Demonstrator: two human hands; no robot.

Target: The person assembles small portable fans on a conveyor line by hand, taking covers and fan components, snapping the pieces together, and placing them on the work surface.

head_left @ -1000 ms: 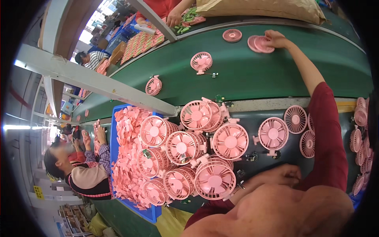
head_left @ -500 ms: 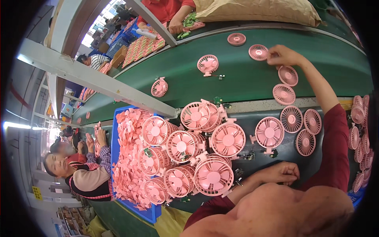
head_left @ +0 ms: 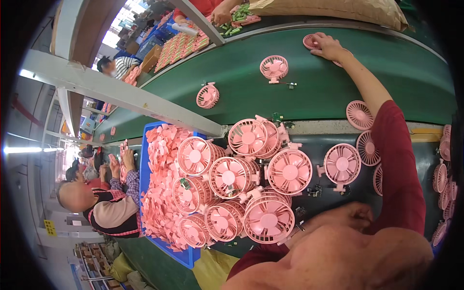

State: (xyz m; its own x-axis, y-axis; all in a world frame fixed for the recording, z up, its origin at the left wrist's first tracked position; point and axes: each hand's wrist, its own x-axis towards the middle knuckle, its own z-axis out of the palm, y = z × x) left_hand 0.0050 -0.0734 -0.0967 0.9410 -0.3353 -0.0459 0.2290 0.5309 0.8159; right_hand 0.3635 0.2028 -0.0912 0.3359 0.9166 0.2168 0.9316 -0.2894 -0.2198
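Five pink grilles can be counted near the right arm: one (head_left: 308,42) at nine o'clock of the right hand (head_left: 326,47), under its fingertips; a second (head_left: 338,63), mostly hidden, by its wrist; three (head_left: 360,115) toward five o'clock. Thumb and fingers stand slightly parted over the first; whether they grip it, one cannot tell. Two fans (head_left: 274,68) lie at eight o'clock on the green belt (head_left: 309,92). The left hand (head_left: 354,213) is loosely curled, its hold unclear, one fan (head_left: 342,165) at its eleven o'clock.
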